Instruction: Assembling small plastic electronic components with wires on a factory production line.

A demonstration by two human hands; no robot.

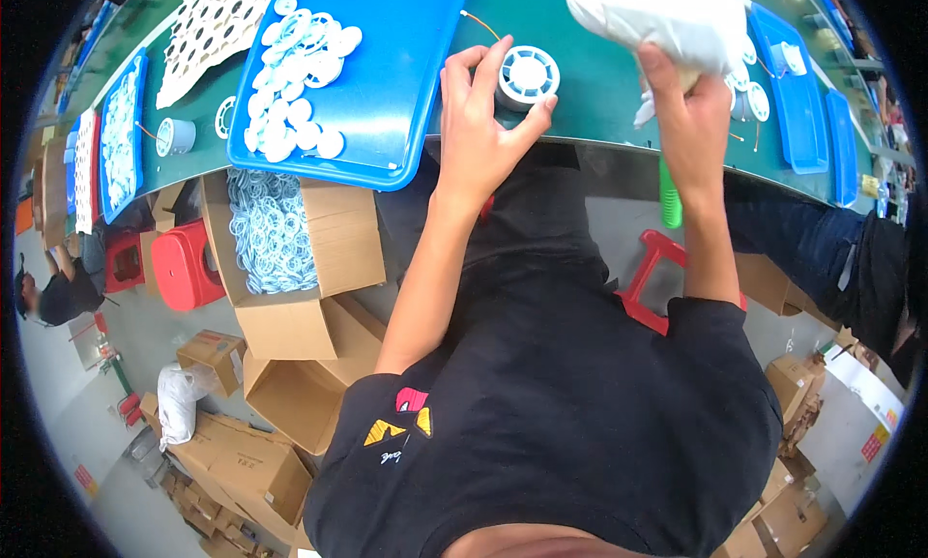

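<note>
My left hand [483, 113] is closed round a small white cylindrical housing [529, 72] with a slotted, wheel-like top, thumb on one side and fingers on the other. A thin orange wire [480, 23] sticks out beyond my fingertips. My right hand [688, 113] grips a white plastic-looking bag [667, 21] from below, raised over the table, with its thumb pressed on the front. What the bag contains is hidden. Left of my left hand lies a blue tray [387, 123] with a pile of white round caps and rings [295, 84].
More white housings [752, 102] with wires stand right of the bag, by blue trays [802, 123]. Another housing [176, 135] and a perforated white sheet [208, 36] lie left. Below the table edge are a box of pale rings [271, 231], red stools [184, 266] and a green handle [670, 195].
</note>
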